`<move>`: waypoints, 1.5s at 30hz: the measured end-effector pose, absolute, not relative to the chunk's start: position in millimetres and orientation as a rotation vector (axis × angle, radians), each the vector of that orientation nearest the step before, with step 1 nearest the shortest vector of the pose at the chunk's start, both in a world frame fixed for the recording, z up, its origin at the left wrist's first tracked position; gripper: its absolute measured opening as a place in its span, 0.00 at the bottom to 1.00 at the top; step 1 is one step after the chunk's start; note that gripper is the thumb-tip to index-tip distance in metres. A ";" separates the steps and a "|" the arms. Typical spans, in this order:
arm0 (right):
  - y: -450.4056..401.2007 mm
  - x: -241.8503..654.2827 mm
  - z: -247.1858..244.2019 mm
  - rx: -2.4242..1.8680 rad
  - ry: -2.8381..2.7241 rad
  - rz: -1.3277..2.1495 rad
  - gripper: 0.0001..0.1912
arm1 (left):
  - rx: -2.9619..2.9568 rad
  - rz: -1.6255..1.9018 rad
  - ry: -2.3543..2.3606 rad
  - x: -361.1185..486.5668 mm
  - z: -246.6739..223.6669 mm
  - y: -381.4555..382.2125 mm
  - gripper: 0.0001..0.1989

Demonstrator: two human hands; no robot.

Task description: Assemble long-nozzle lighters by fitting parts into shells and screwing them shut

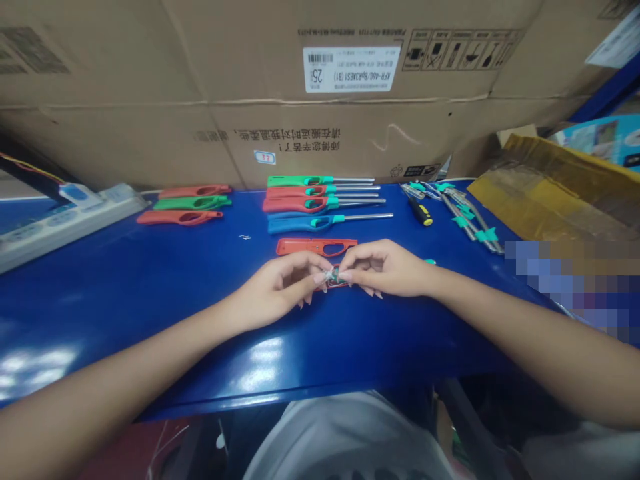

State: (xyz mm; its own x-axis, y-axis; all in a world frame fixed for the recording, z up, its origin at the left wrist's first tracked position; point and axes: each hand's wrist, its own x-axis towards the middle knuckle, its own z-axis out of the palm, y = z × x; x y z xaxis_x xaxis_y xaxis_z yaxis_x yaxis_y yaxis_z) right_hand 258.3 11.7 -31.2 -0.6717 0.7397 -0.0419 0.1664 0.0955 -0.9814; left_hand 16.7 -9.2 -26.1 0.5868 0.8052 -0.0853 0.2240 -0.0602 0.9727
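We have both hands working close together, low over the middle of the blue worktop (210, 263). Left hand (283, 283): thumb and index pinched on one side of some small parts (334, 274). Right hand (393, 270): same pinch, other side, tips almost meeting the left's. Exact shape of the parts we can't tell; too small, fingers in the way. We make out pale and green bits, directly above a red shell (339, 285) that lies mostly hidden under the fingers.

Step in hand, our call: seating or lining up the small parts at the open shell. Next move, we judge, calls for steady fingertips, one side held while the other presses, nothing slipping out.

Just beyond the hands lies an orange half shell (295, 247), flat and apart from them; it looks like a possible mate, but we can't confirm. Behind it we see a row of long-nosed lighters (280, 204); to the left, three handle shells (175, 217) and some tiny pins (245, 237). To the right: a screwdriver (421, 212) and green-tabbed metal tubes (486, 235), none touched by either hand.
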 end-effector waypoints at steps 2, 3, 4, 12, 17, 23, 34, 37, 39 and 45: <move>11.5 258.0 -31.6 -0.887 -1.922 1.592 0.15 | 1.602 0.596 0.888 17.2 -25.9 -9.4 0.16; 11.5 257.9 -31.7 -0.886 -1.926 1.587 0.15 | 1.604 0.594 0.888 17.5 -25.8 -9.5 0.16; 11.5 257.7 -31.7 -0.884 -1.928 1.583 0.15 | 1.606 0.593 0.888 17.8 -25.7 -9.6 0.16; 11.8 258.3 -30.4 -0.921 -1.913 1.587 0.15 | 1.601 0.599 0.875 17.4 -26.3 -8.9 0.14; 13.4 259.3 -32.9 -0.900 -1.923 1.601 0.14 | 1.627 0.594 0.866 16.7 -25.2 -9.4 0.13; 12.4 258.8 -30.7 -0.882 -1.935 1.571 0.13 | 1.644 0.571 0.878 15.8 -25.2 -8.0 0.13; 11.9 257.1 -31.2 -0.881 -2.003 1.482 0.11 | 1.676 0.554 0.884 15.8 -27.4 -7.4 0.13; 12.6 257.9 -33.3 -0.867 -2.032 1.461 0.10 | 1.679 0.549 0.886 16.0 -27.0 -7.8 0.14; 13.2 258.2 -34.3 -0.859 -2.054 1.443 0.10 | 1.682 0.555 0.887 16.2 -26.7 -8.1 0.14; 14.0 258.2 -34.4 -0.857 -2.104 1.379 0.10 | 1.672 0.568 0.894 16.4 -26.5 -8.9 0.13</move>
